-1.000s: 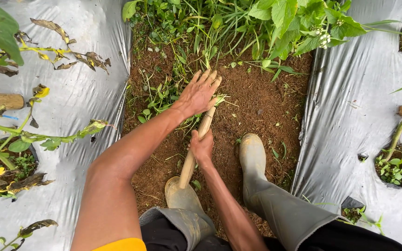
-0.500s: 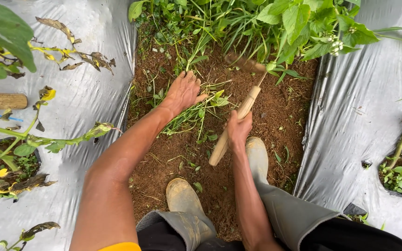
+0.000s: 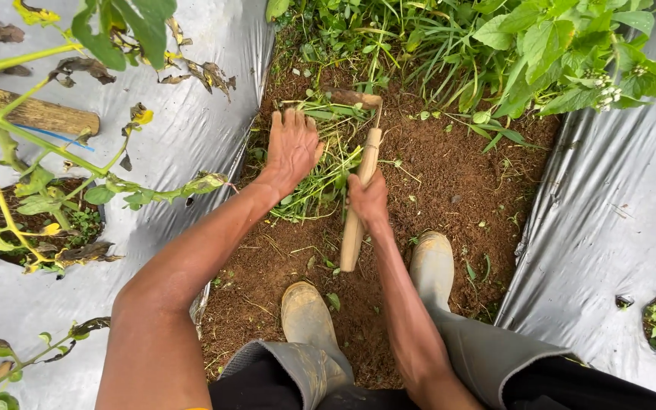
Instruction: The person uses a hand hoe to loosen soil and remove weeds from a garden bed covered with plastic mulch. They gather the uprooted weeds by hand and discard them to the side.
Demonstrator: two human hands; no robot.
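Silver plastic mulch (image 3: 153,152) flanks a strip of bare brown soil (image 3: 449,175) running toward twelve o'clock, where thick green weeds (image 3: 495,38) stand. My two rubber boots (image 3: 309,315) are planted on the soil at six o'clock. My left hand (image 3: 291,148) lies flat with fingers spread, its grip released, pressing on a pile of cut weeds (image 3: 328,171) at eleven o'clock. My right hand (image 3: 368,199) is clenched around the wooden handle of a small hoe (image 3: 362,178), just at three o'clock of the pile, its blade in the soil at twelve o'clock.
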